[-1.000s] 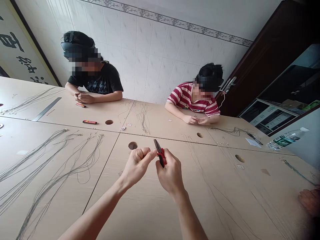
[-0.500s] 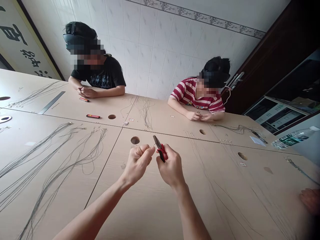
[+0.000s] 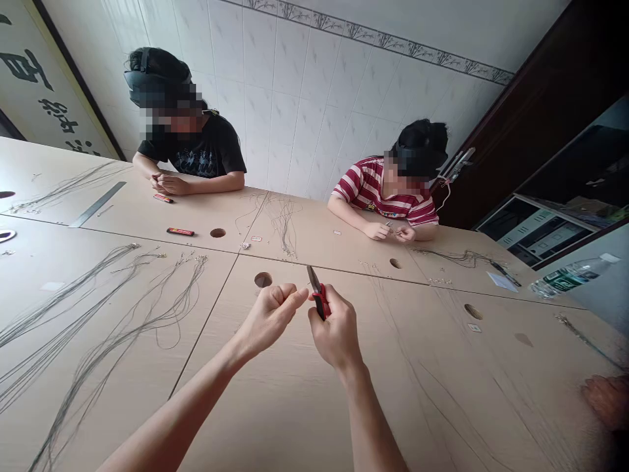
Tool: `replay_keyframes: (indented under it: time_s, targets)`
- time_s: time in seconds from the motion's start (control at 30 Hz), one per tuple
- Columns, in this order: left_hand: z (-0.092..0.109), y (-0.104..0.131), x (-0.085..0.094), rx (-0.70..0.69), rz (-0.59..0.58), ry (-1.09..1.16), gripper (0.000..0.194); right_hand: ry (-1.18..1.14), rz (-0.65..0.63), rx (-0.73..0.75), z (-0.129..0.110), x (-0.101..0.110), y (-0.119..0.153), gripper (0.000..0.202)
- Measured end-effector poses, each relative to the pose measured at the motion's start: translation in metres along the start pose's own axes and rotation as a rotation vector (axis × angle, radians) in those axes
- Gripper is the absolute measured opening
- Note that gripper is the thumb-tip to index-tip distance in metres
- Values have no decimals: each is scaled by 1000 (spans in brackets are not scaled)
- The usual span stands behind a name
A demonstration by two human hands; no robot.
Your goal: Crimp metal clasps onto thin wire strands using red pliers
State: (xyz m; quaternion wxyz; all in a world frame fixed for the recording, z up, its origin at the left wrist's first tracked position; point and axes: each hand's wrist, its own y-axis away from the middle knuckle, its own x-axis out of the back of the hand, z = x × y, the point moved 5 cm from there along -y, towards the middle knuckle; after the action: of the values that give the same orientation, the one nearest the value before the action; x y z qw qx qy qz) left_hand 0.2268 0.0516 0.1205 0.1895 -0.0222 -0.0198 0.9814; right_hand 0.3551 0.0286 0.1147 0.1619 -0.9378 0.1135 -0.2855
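Over the middle of the wooden table [image 3: 275, 406], my right hand [image 3: 337, 331] is wrapped round red-and-black pliers [image 3: 319, 299], their metal jaws pointing up and away from me. Just left of the pliers, my left hand [image 3: 272, 314] is closed in a pinch, thumb stretched towards the tool. Whatever its fingertips hold is too small or hidden to make out. Several dark cords [image 3: 142, 328] with small metal ends lie in bundles on the table left of my left hand.
Two people sit across the table; one has hands clasped, the other's hands [image 3: 390, 233] hold something small. Round holes [image 3: 263, 280] cut the tabletop. A steel ruler [image 3: 98, 204], a red-and-black marker-like stick [image 3: 180, 231] and a water bottle [image 3: 572, 276] lie about. Another person's hand [image 3: 607, 396] shows at right.
My left thumb has straightened and come closer to the pliers, while the jaws have turned slightly more upright. The person in stripes has parted their hands a little. My view has shifted slightly.
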Motion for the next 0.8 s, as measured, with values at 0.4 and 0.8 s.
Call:
replay_keyframes:
  time_s: [0.4,0.8]
  targets:
    - [4,2,19,-23,139,-120,28,45,-39,-3,-7,0,4,9]
    - [11,5,24,-161,166,-169,21,21,-74,-16,-6,-4,6,10]
